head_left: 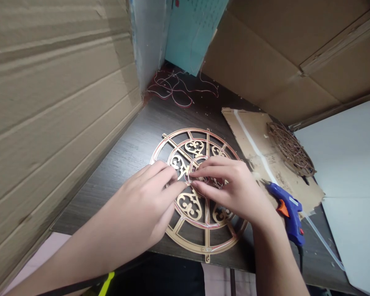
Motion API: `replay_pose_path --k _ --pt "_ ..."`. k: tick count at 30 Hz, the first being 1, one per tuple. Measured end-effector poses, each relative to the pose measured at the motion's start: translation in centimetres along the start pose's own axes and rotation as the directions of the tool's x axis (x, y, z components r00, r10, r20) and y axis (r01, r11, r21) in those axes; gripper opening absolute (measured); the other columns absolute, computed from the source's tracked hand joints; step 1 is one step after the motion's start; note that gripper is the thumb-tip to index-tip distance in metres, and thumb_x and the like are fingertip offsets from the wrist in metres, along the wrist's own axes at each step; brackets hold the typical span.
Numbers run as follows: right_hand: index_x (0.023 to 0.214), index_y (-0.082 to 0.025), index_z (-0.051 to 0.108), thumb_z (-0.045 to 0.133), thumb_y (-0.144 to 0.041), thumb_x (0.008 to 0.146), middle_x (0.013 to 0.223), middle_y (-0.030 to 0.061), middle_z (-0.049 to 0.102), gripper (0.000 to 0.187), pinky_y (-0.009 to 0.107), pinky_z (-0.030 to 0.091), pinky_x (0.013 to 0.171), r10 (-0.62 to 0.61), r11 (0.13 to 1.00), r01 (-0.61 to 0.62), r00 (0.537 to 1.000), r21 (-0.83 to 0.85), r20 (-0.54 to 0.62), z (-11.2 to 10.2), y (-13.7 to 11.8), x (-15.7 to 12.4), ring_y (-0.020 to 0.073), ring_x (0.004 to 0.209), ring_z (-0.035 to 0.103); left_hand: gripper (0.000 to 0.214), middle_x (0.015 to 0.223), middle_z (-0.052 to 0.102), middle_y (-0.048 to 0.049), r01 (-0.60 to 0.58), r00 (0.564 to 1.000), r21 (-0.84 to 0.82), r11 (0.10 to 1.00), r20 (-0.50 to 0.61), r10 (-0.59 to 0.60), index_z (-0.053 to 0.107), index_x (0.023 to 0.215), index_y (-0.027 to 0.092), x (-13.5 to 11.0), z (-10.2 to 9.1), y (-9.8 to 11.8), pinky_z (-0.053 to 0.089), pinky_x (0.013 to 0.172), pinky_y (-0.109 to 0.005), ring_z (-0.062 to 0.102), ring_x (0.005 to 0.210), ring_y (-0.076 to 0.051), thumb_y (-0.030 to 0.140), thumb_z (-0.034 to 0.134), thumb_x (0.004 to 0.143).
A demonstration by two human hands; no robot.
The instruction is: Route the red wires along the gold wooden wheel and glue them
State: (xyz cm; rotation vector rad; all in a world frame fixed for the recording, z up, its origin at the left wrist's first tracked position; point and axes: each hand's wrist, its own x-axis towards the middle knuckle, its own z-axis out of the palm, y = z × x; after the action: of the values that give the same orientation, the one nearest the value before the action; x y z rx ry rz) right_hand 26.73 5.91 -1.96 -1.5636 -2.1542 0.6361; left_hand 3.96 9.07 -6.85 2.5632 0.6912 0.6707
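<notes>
A round laser-cut wooden fretwork disc (189,204) lies flat on the dark wood-grain table (117,164), with thin red-and-white wire running along its rings. My left hand (144,199) and my right hand (228,185) reach in from the bottom and meet at the disc's centre. The fingertips of both press on the central ring and hide it. Any wire between them is too small to tell. A blue hot glue gun (288,211) lies just right of my right hand.
A cardboard sheet (253,152) carries a second lattice disc (291,150) to the right. A tangle of red wire (180,88) lies at the back. Corrugated cardboard walls (55,102) rise at left, a white board (347,164) lies at right, and a glue stick (323,242) trails past the gun.
</notes>
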Motion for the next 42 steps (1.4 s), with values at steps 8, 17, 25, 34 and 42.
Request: replay_pose_path --k 8,17,25,34,42 --pt "0.117 -0.019 0.078 0.072 -0.019 0.093 0.106 0.0047 0.075 0.025 0.031 0.055 0.084 -0.005 1.000 0.005 1.000 -0.029 -0.009 -0.1 0.3 0.1 0.0180 0.095 0.069 0.035 0.113 0.064 -0.0088 -0.016 1.000 0.013 1.000 -0.007 0.016 0.068 0.120 0.017 0.0 0.1 0.0 0.054 0.097 -0.050 0.057 0.110 -0.027 0.003 0.055 0.090" --pt "0.116 -0.016 0.078 0.072 -0.016 0.091 0.104 0.0049 0.073 0.025 0.030 0.053 0.085 -0.049 0.999 0.049 0.999 -0.022 0.024 -0.1 0.7 0.4 0.0168 0.095 0.067 0.031 0.113 0.065 -0.0092 -0.030 0.999 0.035 0.999 -0.023 0.030 0.068 0.114 0.017 0.1 0.1 0.0 0.053 0.098 -0.049 0.058 0.110 -0.028 0.004 0.054 0.090" --pt "0.105 -0.015 0.081 0.073 -0.015 0.091 0.097 0.0040 0.072 0.016 0.029 0.052 0.085 -0.062 0.998 0.061 0.997 0.016 0.041 -0.3 0.8 0.8 0.0153 0.093 0.066 0.018 0.111 0.064 -0.0082 -0.032 0.999 0.048 0.998 -0.031 0.034 0.064 0.098 0.018 -0.1 0.3 -0.2 0.052 0.099 -0.052 0.058 0.112 -0.029 0.005 0.055 0.090" --pt "0.098 -0.013 0.081 0.073 -0.011 0.090 0.095 0.0046 0.072 0.011 0.029 0.052 0.084 -0.109 0.993 0.108 0.994 0.051 0.021 -0.2 0.8 0.8 0.0147 0.092 0.066 0.021 0.106 0.064 -0.0075 -0.027 0.999 0.033 0.999 -0.041 0.028 0.067 0.102 0.018 0.2 0.2 -0.1 0.054 0.093 -0.049 0.059 0.106 -0.027 0.005 0.057 0.089" --pt "0.095 -0.014 0.081 0.073 -0.010 0.092 0.093 0.0047 0.072 0.009 0.030 0.052 0.082 -0.134 0.990 0.133 0.991 0.048 0.011 -0.1 1.0 0.6 0.0154 0.089 0.065 0.029 0.105 0.065 -0.0071 -0.013 0.999 0.019 1.000 -0.051 0.014 0.070 0.115 0.018 0.3 0.4 -0.2 0.054 0.095 -0.048 0.059 0.108 -0.027 0.006 0.055 0.093"
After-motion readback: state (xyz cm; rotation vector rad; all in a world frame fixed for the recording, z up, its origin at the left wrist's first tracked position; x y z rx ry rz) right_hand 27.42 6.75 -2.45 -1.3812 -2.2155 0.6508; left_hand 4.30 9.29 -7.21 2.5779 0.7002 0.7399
